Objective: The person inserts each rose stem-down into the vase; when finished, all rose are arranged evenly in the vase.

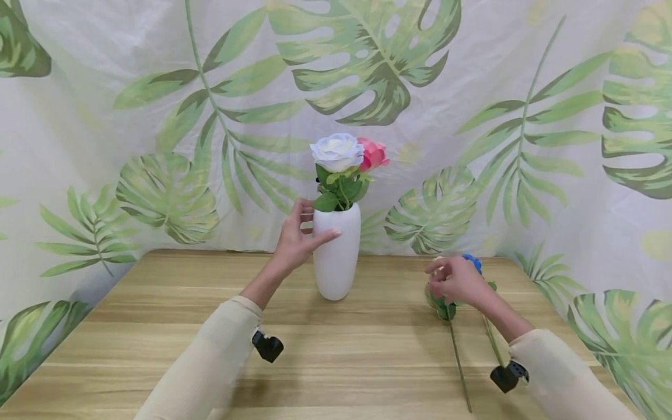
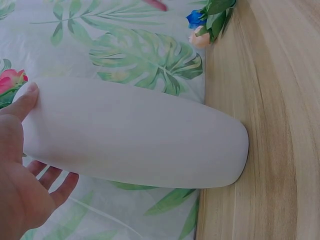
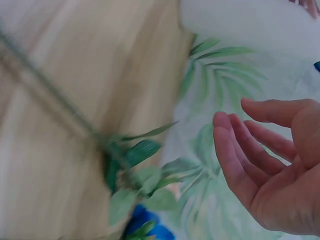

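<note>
A tall white vase (image 1: 338, 265) stands upright on the table, with my left hand (image 1: 296, 240) gripping it near the rim. The thumb lies across its front and the fingers are at its left side. A pale blue-white rose (image 1: 337, 151) and a pinkish-red rose (image 1: 374, 154) stand in the vase, their lower stems hidden inside. My right hand (image 1: 458, 281) hovers over two roses lying at the right, its fingers loosely bent around nothing. Of these, one is a blue rose (image 1: 474, 262) and the other a peach rose (image 2: 200, 38), mostly covered by that hand in the head view.
The wooden table (image 1: 173, 326) reaches back to a hanging cloth (image 1: 252, 52) printed with green leaves. Stems (image 1: 461, 367) of the lying roses point toward the table's near edge. Each sleeve carries a small black wrist camera (image 1: 268, 346).
</note>
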The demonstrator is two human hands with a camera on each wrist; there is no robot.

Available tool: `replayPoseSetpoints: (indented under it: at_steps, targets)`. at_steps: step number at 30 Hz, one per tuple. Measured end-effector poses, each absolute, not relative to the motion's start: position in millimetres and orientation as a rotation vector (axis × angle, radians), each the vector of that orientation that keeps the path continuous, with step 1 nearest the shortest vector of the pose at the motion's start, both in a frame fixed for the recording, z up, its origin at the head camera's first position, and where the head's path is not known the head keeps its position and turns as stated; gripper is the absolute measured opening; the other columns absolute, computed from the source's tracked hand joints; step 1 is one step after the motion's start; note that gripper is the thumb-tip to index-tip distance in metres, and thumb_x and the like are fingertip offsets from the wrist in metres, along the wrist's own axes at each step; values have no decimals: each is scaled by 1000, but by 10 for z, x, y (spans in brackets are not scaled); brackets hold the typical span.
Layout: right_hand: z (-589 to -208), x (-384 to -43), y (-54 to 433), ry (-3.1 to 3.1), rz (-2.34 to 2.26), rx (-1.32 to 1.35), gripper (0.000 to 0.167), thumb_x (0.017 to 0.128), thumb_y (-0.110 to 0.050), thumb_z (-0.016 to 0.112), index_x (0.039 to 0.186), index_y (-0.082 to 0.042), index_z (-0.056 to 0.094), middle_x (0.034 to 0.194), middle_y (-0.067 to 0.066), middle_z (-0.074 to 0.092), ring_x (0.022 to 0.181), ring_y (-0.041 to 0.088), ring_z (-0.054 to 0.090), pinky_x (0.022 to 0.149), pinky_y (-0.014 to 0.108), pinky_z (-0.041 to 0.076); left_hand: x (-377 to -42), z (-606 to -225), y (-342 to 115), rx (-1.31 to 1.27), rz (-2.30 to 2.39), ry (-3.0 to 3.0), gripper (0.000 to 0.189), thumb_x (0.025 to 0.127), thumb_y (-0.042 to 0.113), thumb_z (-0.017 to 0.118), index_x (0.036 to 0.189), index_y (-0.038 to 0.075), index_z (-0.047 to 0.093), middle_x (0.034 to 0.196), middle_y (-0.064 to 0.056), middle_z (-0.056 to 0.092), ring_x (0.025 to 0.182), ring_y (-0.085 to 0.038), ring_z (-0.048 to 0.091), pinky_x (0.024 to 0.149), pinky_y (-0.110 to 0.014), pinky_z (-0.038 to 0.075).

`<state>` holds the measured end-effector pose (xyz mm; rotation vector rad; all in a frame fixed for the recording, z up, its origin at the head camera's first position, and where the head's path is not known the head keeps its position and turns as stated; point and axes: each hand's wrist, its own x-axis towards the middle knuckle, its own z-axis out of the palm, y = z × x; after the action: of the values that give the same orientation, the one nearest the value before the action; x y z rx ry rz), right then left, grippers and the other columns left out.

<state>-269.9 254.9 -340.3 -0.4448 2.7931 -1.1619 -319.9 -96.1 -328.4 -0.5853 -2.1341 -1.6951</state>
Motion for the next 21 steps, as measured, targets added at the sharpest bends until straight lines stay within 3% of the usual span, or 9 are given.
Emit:
replayPoseSetpoints:
  at_steps: [15, 21]
  targets:
    - [-3729, -2516, 2952, 2698, -938, -238, 32, 85, -1, 79, 113, 10, 69, 72, 13, 73, 64, 27, 72, 52, 39, 60, -3181, -3279, -953, -589, -1687, -2135, 61, 84, 12, 88, 128, 1, 47, 127, -21, 57, 118, -34, 56, 97, -54, 54]
    - [-3834, -2492, 2942, 2669, -897, -211, 37, 83, -4, 83, 114, 10, 66, 74, 9, 73, 61, 26, 72, 50, 40, 59, -3172, -3273, -962, -590, -1681, -2137, 62, 83, 12, 88, 128, 1, 47, 128, -20, 57, 118, -34, 56, 97, -54, 54]
